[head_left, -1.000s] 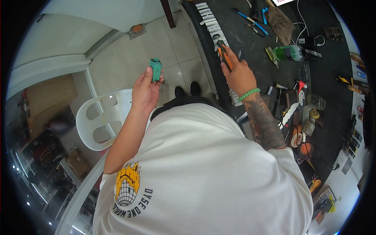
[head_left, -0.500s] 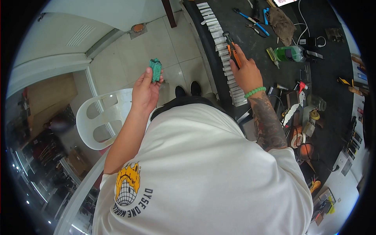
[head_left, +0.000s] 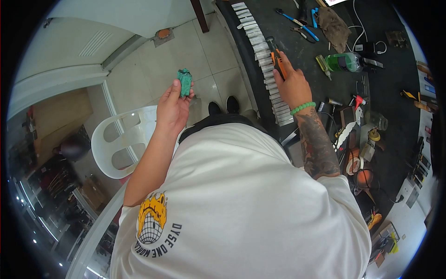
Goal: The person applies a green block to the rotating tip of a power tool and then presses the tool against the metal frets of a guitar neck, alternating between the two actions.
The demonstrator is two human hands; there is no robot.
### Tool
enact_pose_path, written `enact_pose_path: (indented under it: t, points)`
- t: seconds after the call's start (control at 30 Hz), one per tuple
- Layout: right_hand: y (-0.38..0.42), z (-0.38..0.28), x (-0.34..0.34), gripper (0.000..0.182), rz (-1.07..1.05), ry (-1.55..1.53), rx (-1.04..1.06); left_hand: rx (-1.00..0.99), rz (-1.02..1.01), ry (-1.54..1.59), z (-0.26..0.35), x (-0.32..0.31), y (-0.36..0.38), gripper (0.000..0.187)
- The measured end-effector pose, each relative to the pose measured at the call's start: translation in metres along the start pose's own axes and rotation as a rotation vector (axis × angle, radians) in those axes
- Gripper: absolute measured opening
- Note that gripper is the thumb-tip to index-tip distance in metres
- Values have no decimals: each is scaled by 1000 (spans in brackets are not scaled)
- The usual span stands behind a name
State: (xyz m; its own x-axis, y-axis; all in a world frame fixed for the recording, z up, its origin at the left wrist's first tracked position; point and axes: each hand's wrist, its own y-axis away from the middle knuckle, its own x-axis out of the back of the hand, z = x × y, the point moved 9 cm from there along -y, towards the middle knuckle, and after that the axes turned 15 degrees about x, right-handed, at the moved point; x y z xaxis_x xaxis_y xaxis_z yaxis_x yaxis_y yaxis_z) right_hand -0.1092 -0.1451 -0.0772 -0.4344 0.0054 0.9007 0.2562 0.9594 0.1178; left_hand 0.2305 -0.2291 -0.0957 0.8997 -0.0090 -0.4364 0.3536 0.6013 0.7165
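Note:
My left hand point(head_left: 174, 104) is closed on a rough green block point(head_left: 185, 83) with a darker, uneven top, held up over the floor beside the bench. Its thumb and fingers pinch the lower part of the block. My right hand point(head_left: 293, 83), with a green bead bracelet at the wrist, is over the bench edge. Between its thumb and index finger lie the orange handles of what look like pliers point(head_left: 281, 68); their dark head points away from me. Under and beside the pliers runs a long row of overlapping whitish-grey strips point(head_left: 255, 38).
Further in on the black bench point(head_left: 297, 51) lie a blue-handled tool point(head_left: 297, 24), a brown cloth point(head_left: 334, 29), a green bottle point(head_left: 343, 63) and a roll of tape point(head_left: 355, 165). Several tools are near my right forearm. A white plastic chair point(head_left: 104, 144) stands at my left.
The head of the orange-handled pliers has shifted very slightly to the right. My left hand and the green block stay practically where they were.

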Motion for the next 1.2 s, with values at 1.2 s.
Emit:
enact_pose_path:
  t: [1.2]
  points:
    - [51,-156,25,61,-269,-755,260,-33,-128,-26,7,-23,-9,32]
